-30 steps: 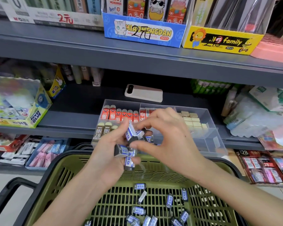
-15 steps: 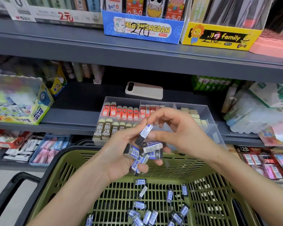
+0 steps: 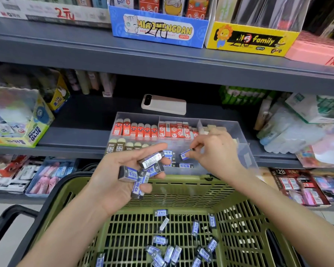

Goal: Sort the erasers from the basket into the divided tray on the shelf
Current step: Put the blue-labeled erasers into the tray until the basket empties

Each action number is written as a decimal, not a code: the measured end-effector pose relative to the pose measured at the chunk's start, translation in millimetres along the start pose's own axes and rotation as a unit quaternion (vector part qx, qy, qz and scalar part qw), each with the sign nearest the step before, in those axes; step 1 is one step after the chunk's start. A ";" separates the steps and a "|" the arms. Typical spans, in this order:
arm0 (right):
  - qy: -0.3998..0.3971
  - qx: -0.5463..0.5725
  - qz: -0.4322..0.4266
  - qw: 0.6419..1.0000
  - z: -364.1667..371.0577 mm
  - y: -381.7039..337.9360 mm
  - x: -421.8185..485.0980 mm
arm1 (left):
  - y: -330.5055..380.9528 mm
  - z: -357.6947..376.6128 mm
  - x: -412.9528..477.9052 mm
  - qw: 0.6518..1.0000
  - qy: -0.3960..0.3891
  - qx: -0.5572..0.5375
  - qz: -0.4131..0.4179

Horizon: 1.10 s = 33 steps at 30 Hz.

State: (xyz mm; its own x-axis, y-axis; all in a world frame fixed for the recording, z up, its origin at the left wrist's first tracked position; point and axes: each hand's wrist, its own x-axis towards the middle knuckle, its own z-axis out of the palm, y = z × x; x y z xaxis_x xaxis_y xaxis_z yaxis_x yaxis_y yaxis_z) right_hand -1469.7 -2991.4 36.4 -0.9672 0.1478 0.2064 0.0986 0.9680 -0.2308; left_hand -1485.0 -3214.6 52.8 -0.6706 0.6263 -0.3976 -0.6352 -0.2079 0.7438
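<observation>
- The right hand (image 3: 214, 153) pinches one blue and black eraser (image 3: 186, 154) between thumb and fingertips; its grip is narrow and holds only that one
- The left hand (image 3: 112, 184) holds a bunch of erasers (image 3: 143, 170) of the same kind; its grip is curled loosely round them, above the far edge of the green basket (image 3: 181, 189)
- The pinched eraser hangs just over the front middle part of the clear tray (image 3: 239, 135) on the shelf (image 3: 75, 135); its long side runs left to right, with the right end tipped up a little; the blue label faces us
- Done: a few blue ones lie in that part; red, brown and pale ones sit in other parts
- Left: many loose erasers (image 3: 160, 239) lie in the basket, pointing every way; I think lots of work is left
</observation>
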 end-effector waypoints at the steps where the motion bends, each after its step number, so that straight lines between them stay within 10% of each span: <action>1: 0.000 -0.012 -0.012 1.000 3.8 -2.5 1.0 | -0.2 -1.7 -0.1 1.000 0.003 0.000 0.001; 17: -0.111 -0.259 -0.155 0.947 6.7 -4.5 13.5 | 0.4 2.2 0.2 0.999 -0.010 -0.026 -0.021; 21: -0.044 0.013 -0.102 0.994 -14.6 -18.3 2.6 | 0.7 6.6 0.0 0.999 -0.015 -0.024 -0.019; 24: -0.131 0.330 -0.012 0.935 -31.8 -38.6 -13.4 | -0.6 9.9 -1.2 1.000 -0.008 -0.016 -0.003; 33: -0.195 0.570 0.098 0.793 -26.8 -57.7 -28.8 | -7.2 24.0 -4.2 0.998 0.033 0.023 0.048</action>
State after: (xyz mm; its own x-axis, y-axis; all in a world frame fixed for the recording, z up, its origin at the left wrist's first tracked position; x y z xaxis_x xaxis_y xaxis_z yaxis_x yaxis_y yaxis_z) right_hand -1441.3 -3046.1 69.2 -0.9802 -0.0154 -0.1975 0.1953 0.0903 -0.9766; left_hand -1468.4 -3197.7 62.0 -0.7522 0.5540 -0.3568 -0.5498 -0.2291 0.8033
